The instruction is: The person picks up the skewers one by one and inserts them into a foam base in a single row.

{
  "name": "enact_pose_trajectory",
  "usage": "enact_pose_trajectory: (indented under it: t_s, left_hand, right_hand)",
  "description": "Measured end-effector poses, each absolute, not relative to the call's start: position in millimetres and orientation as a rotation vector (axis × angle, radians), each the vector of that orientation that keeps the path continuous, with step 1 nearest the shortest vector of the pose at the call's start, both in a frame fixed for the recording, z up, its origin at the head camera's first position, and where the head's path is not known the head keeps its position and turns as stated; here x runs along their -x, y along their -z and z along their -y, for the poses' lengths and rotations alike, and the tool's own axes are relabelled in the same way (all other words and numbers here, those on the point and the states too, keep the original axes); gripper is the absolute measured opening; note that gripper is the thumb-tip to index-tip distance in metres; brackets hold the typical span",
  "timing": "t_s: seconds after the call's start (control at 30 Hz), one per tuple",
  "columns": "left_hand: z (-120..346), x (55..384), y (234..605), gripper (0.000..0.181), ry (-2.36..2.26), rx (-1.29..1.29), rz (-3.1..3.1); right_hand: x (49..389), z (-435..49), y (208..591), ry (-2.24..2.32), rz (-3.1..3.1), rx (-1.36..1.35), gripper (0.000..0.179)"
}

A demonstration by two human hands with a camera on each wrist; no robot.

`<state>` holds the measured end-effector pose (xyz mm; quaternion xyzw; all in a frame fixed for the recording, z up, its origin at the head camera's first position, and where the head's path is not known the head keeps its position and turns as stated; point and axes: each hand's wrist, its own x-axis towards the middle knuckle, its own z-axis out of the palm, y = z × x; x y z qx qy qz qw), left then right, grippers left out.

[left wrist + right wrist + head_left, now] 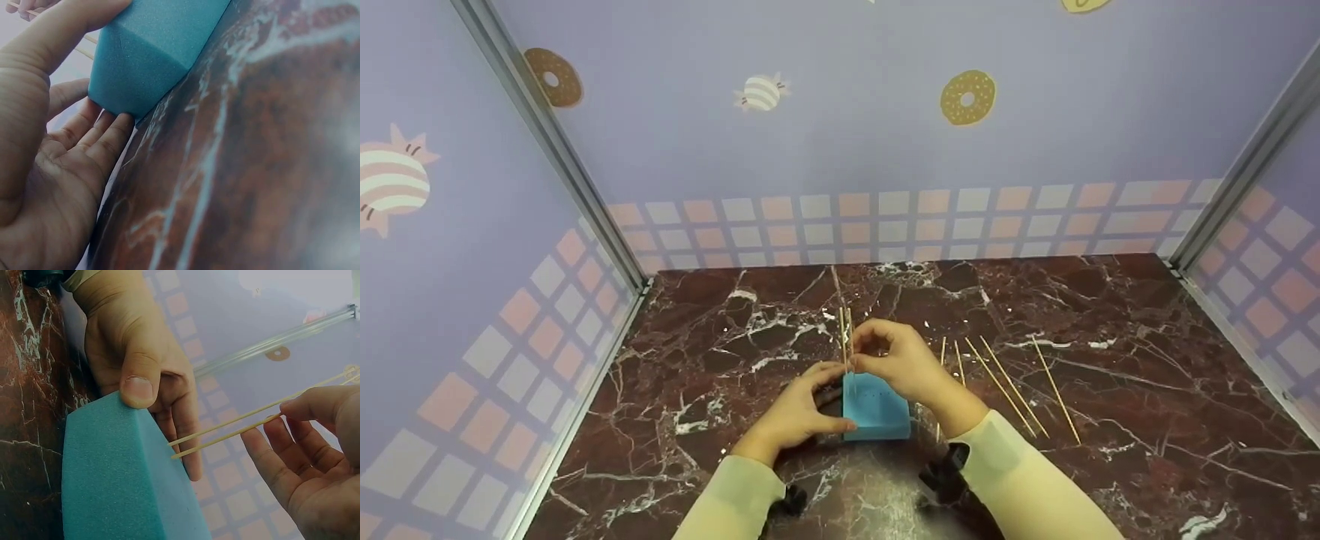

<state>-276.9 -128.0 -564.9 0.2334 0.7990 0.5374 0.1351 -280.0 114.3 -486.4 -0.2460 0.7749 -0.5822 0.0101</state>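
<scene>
Lilac walls with doughnut prints and pink-and-white checks are enclosing a dark red, white-veined counter. A blue block is sitting on it toward six o'clock, the person's left grip holding it from nine o'clock. The right grip is pinching a thin stick at the block's eleven o'clock, beside a second stick; loose sticks are lying toward three.
</scene>
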Motion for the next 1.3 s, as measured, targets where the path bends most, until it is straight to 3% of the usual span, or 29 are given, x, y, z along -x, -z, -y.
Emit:
enact_pose_trajectory:
  t_s: [0.7,0.93,1.3]
  left_hand:
    - [126.9,273.1,566.0,0.097,-1.511,-0.679,-2.399]
    - [121.5,274.2,567.1,0.1,-1.626,-0.679,-2.242]
    - [127.9,276.2,565.7,0.104,-1.66,-0.649,-2.173]
  right_hand:
    - [278.6,-120.3,484.7,1.747,-2.451,0.762,0.026]
    - [273.5,-162.6,479.3,1.769,-2.467,0.673,0.034]
    - [261.9,-251.6,467.5,1.76,-2.674,0.458,0.033]
